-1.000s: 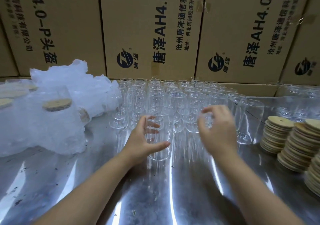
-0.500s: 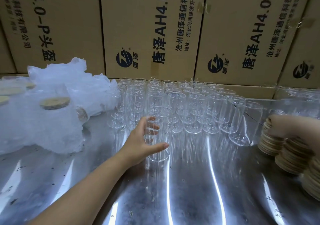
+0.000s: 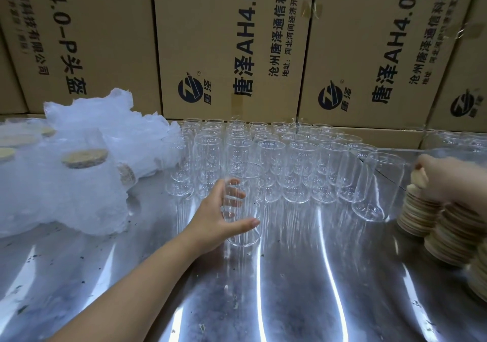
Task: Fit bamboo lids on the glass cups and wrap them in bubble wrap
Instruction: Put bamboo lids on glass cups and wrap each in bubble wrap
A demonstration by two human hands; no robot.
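Note:
My left hand grips a clear glass cup that stands upright on the shiny metal table, in front of several rows of identical empty cups. My right hand is at the far right over the stacks of round bamboo lids and pinches one bamboo lid at the top of the back stack. At the left lie wrapped cups with bamboo lids inside a heap of bubble wrap.
A wall of brown cardboard boxes with printed lettering closes off the back of the table. More glass cups stand at the far right behind the lids. A lone cup stands next to the lid stacks.
My right hand has swung from the middle of the cups to the lid stacks at the right and now pinches a lid. My left hand has kept its grip on the front cup.

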